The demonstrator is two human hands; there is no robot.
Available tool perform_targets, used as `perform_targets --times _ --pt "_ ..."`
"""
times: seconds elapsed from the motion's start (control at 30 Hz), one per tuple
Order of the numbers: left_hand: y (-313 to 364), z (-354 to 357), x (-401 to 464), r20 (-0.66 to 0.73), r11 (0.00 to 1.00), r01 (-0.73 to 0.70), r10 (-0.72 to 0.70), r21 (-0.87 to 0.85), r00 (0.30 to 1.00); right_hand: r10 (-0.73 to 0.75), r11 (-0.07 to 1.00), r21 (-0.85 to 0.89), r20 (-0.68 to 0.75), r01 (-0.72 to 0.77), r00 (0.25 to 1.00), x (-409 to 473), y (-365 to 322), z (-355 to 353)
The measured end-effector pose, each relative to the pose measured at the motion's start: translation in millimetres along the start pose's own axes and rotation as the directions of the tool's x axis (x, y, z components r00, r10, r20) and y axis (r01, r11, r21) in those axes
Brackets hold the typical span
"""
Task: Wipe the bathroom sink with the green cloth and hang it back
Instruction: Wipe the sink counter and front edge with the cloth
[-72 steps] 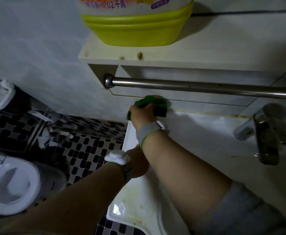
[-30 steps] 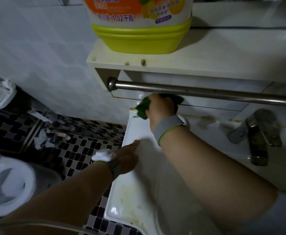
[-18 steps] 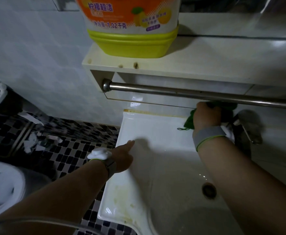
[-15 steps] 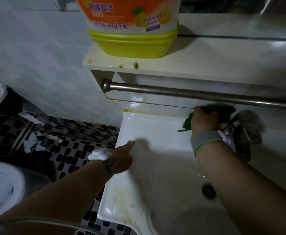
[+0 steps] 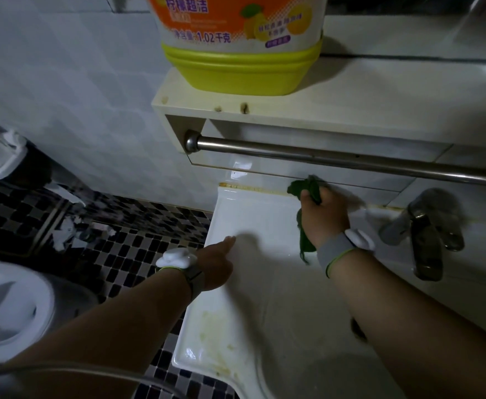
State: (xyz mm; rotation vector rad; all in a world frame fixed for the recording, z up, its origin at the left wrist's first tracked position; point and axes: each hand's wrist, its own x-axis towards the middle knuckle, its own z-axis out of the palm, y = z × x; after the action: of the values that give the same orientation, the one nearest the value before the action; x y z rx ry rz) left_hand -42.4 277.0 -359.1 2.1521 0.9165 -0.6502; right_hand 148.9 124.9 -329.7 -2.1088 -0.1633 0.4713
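A: Since half a second ago the right hand [image 5: 324, 216] has slid leftward along the sink's back rim, away from the faucet [image 5: 426, 243]; the left hand [image 5: 216, 264] sits where it was.

B: Head view only, then. Where's the cloth?

A: The green cloth [image 5: 306, 188] is bunched in that right hand, fingers clamped round it, one wad pressed against the back edge of the bathroom sink [image 5: 236, 214] where it meets the wall, a tail hanging below the palm over the basin.

B: And the left hand?

A: Resting on the sink's left rim, fingers straight and loosely together, holding nothing. It looks like a brace.

B: How would you do this pass well?

A: I'd judge the yellowish seam along the back edge wants firm pressure and overlapping strokes into the left rear corner. The front-left corner of the rim carries brown stains, so wiping seems far from done. Spreading the cloth flatter would cover more.

B: Then hanging?

A: The steel towel bar [image 5: 336, 156] under the shelf [image 5: 380, 105], beneath the yellow detergent jug [image 5: 241, 73], is bare and close above.
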Motion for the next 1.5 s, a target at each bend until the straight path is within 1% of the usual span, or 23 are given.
perform_targets --times 0.07,0.13,0.2,0.23,0.27,0.3,0.37,0.43,0.53,0.6,0.67,0.73,0.8,0.87,0.97,1.03,1.1,1.17,1.27,1.33,1.4,1.43,1.5 --pt "-3 1 1 -0.005 1.000 -0.002 0.002 -0.028 1.000 -0.180 0.975 -0.132 -0.018 0.177 0.983 1 7 6" --pt "-1 2 -1 -0.024 1.000 0.001 -0.002 -0.031 1.000 -0.384 0.870 -0.327 0.016 0.368 0.923 -4 17 11" --pt "1 2 -4 -0.049 0.998 0.002 -0.005 -0.066 0.999 -0.497 0.665 -0.516 0.234 0.540 0.836 -12 22 21" --pt "4 3 -6 -0.062 0.999 -0.004 0.002 -0.040 0.998 -0.475 0.580 -0.538 0.385 0.611 0.791 -15 27 27" --pt "8 0 -11 -0.077 1.000 -0.013 0.013 -0.002 0.997 -0.404 0.546 -0.521 0.522 0.656 0.751 -20 29 33" --pt "9 -1 -12 -0.089 0.999 -0.021 0.023 0.024 0.996 -0.324 0.552 -0.480 0.630 0.681 0.706 -26 34 40" --pt "9 -2 -12 -0.117 0.998 -0.063 0.064 0.020 0.991 -0.284 0.548 -0.407 0.731 0.731 0.620 -42 45 50" --pt "7 -5 -14 -0.189 0.999 -0.049 0.049 0.004 0.981 -0.334 0.545 -0.354 0.740 0.760 0.584 -55 47 57" --pt "-1 -4 -17 -0.283 0.995 0.052 -0.027 0.083 0.959 -0.336 0.622 -0.360 0.679 0.695 0.653 -56 43 66" --pt "-7 -2 -18 -0.333 0.997 0.037 -0.015 0.060 0.943 -0.344 0.570 -0.387 0.689 0.725 0.638 -49 46 70" --pt "-14 -3 -21 -0.312 1.000 0.027 -0.021 0.013 0.950 -0.313 0.496 -0.429 0.723 0.755 0.616 -39 47 75" --pt "-18 -4 -22 -0.243 0.998 0.049 -0.059 -0.048 0.968 -0.271 0.462 -0.497 0.709 0.734 0.651 -23 41 77" --pt "-30 -2 -21 -0.173 0.986 0.091 -0.114 -0.137 0.978 -0.219 0.462 -0.544 0.695 0.700 0.685 -9 31 87" --pt "-33 -2 -22 -0.147 0.976 0.074 -0.105 -0.207 0.984 -0.195 0.463 -0.590 0.661 0.662 0.725 -6 27 94" --pt "-33 -2 -28 -0.140 0.938 0.068 -0.122 -0.339 0.983 -0.254 0.461 -0.608 0.607 0.646 0.753 -20 31 110" --pt "-29 -5 -35 -0.174 0.910 0.035 -0.116 -0.412 0.978 -0.281 0.436 -0.564 0.655 0.702 0.701 -36 33 120" --pt "-33 -6 -37 -0.214 0.914 0.048 -0.145 -0.404 0.966 -0.298 0.378 -0.487 0.741 0.788 0.601 -57 35 133" --pt "-37 -5 -38 -0.217 0.929 0.137 -0.221 -0.343 0.951 -0.320 0.324 -0.417 0.797 0.849 0.513 -77 43 143" --pt "-43 -1 -36 -0.261 0.912 0.240 -0.333 -0.332 0.906 -0.378 0.262 -0.351 0.820 0.899 0.430 -86 56 147" --pt "-49 0 -36 -0.270 0.938 0.202 -0.279 -0.283 0.921 -0.391 0.239 -0.319 0.833 0.917 0.392 -78 55 143" --pt "-51 -1 -38 -0.248 0.973 0.093 -0.145 -0.209 0.958 -0.395 0.226 -0.321 0.833 0.920 0.388 -64 50 137" --pt "-53 -3 -38 -0.238 0.982 0.036 -0.081 -0.185 0.968 -0.400 0.230 -0.350 0.817 0.908 0.416 -56 45 136" --pt "-51 -1 -38 -0.188 0.990 0.007 -0.034 -0.142 0.982 -0.381 0.282 -0.443 0.762 0.851 0.523 -37 41 128"
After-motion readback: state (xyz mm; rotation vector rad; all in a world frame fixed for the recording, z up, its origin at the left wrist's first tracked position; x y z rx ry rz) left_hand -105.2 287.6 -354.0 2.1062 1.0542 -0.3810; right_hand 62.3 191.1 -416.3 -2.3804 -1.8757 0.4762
